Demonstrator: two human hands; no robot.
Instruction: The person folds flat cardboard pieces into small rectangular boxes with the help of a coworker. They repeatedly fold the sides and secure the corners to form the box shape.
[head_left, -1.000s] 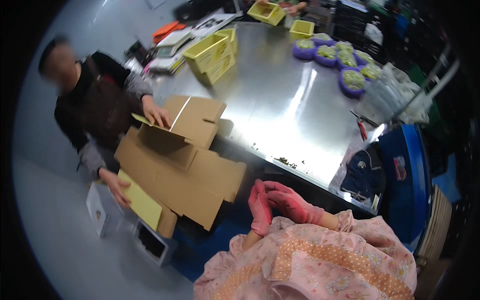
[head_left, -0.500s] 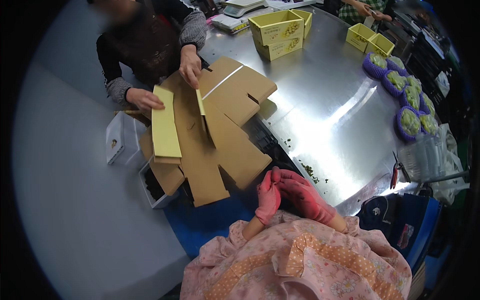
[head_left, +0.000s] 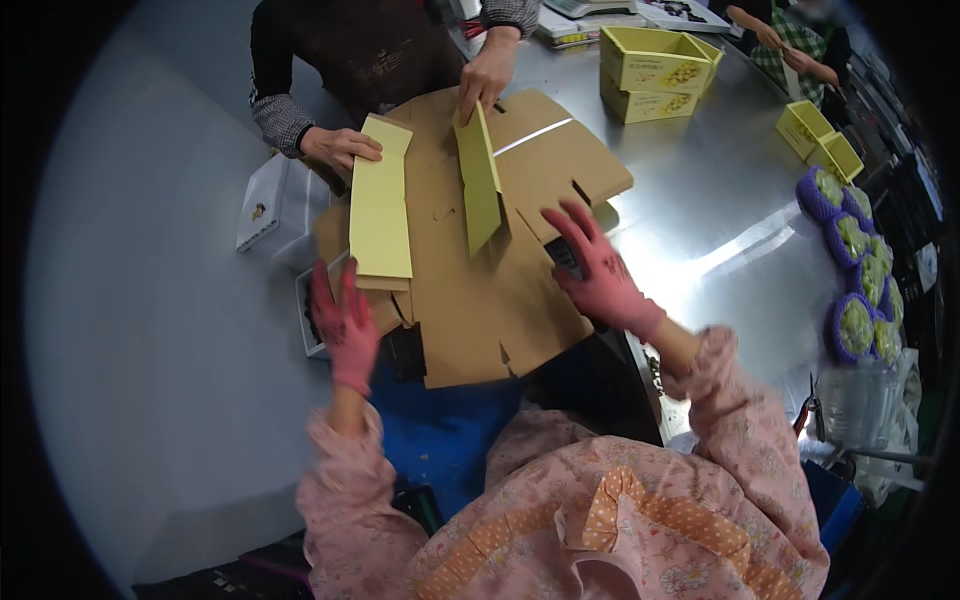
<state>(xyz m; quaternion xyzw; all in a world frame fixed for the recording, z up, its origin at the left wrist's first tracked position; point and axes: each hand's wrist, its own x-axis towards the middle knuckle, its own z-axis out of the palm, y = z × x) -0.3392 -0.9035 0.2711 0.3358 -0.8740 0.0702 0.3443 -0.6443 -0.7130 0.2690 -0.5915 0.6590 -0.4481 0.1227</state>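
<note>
Both my hands wear pink gloves and are raised with fingers apart. My left hand (head_left: 345, 328) is open beside the near left corner of a yellow cardboard panel (head_left: 380, 215); whether the fingertips touch it I cannot tell. My right hand (head_left: 606, 275), also open, hovers at the right edge of a large flattened brown cardboard box (head_left: 450, 330). Across from me a co-worker's hand (head_left: 340, 148) holds the far end of that yellow panel. The co-worker's other hand (head_left: 487, 72) grips a second yellow panel (head_left: 482, 185), which stands on edge over the brown cardboard.
A metal table (head_left: 700, 200) extends right, bearing stacked yellow boxes (head_left: 650, 75), smaller yellow boxes (head_left: 820, 140) and green grapes in purple foam nets (head_left: 855, 325). Red-handled shears (head_left: 805, 412) lie beside clear plastic containers (head_left: 860, 400). A white box (head_left: 275, 215) stands left.
My hands were together in front of my body; they have parted and reached forward, left and right of the cardboard. My view has shifted. The co-worker still holds both yellow panels.
</note>
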